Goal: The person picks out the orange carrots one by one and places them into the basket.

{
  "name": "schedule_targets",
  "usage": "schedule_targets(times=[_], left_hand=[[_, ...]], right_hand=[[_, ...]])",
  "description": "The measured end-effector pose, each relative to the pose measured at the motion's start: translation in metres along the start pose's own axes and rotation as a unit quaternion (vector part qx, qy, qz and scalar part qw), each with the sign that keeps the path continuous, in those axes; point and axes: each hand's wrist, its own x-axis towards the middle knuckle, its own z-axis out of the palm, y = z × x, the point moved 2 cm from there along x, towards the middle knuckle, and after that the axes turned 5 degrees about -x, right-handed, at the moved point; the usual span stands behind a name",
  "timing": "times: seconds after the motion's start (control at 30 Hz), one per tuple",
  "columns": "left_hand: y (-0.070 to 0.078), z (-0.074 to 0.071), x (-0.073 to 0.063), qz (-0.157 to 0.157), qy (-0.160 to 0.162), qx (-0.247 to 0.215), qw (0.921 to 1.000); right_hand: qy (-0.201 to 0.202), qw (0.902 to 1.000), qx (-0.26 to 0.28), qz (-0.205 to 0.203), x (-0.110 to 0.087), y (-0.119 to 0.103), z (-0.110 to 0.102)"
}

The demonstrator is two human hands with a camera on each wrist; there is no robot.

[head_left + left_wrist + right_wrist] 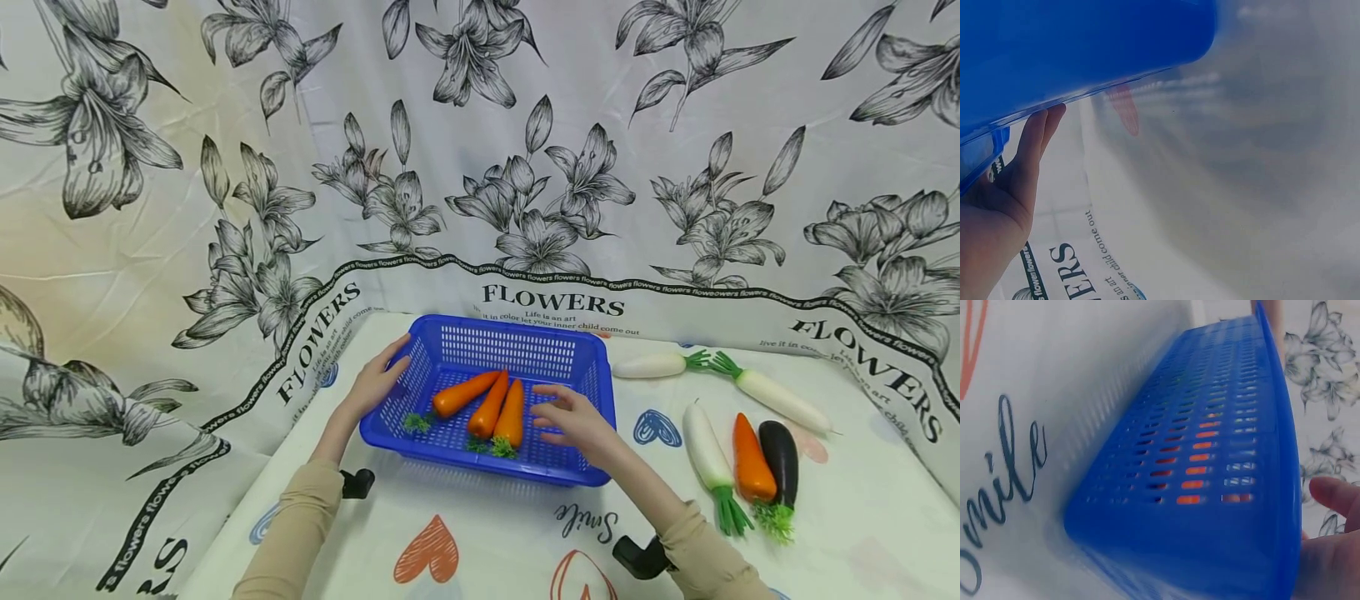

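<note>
A blue perforated basket (570, 333) holds three toy carrots (489, 406) with green tops, lying together on its floor. At its left wall, my left hand (375, 379) touches the rim with fingers extended. The left wrist view shows those straight fingers (1034, 140) meeting the basket's edge; the thumb is partly hidden there. Over the basket's right side hovers my right hand (572, 423), fingers loosely bent and apart, with nothing held. It is just right of the nearest carrot. In the right wrist view, orange shows through the slots of the basket wall (1191, 450).
Right of the basket lie two white radishes (652, 365) (783, 400) at the back. Closer are another white radish (708, 446), a carrot (752, 462) and a dark eggplant (782, 458). A flower-printed curtain (525, 167) hangs behind the printed tablecloth (495, 533).
</note>
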Motion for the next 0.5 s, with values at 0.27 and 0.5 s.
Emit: schedule_targets(times=[0.27,0.5], left_hand=[[0.001,0.0,0.001,0.001,0.002,0.001,1.0],[0.0,0.0,0.0,0.002,0.002,-0.002,1.0]], right_hand=[[0.002,0.9972,-0.057,-0.047,-0.005,0.001,-0.013],[-0.001,0.9927,-0.093,-0.076,-0.018,-0.005,-0.023]])
